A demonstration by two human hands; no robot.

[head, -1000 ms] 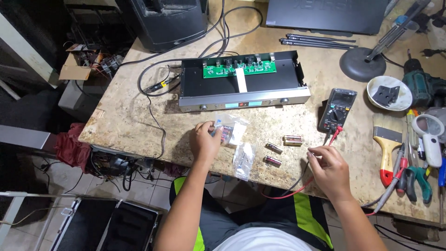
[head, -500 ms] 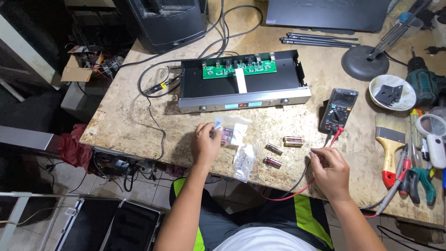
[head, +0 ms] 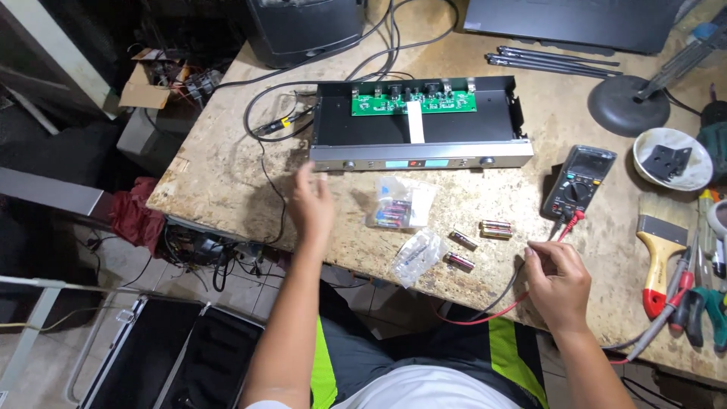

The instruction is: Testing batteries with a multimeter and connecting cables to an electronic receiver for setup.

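My left hand [head: 313,204] hovers with fingers apart above the table, left of a clear bag of batteries [head: 397,210] and just below the front panel of an open black electronics chassis [head: 419,127] with a green circuit board [head: 413,101]. My right hand [head: 559,282] rests near the table's front edge, fingers pinched on the red and black test leads [head: 506,301] that run to a multimeter [head: 578,184]. Three loose batteries [head: 475,241] and a second small plastic bag [head: 416,255] lie between my hands.
A paintbrush [head: 657,250], pliers and other tools [head: 700,280] lie at the right. A white bowl [head: 671,158], a round lamp base [head: 628,104] and thin rods [head: 551,57] are at the back right. Cables [head: 261,132] trail off the table's left side.
My left hand has let go of the bag of batteries and moved left, away from it. My right hand stays on the test leads.
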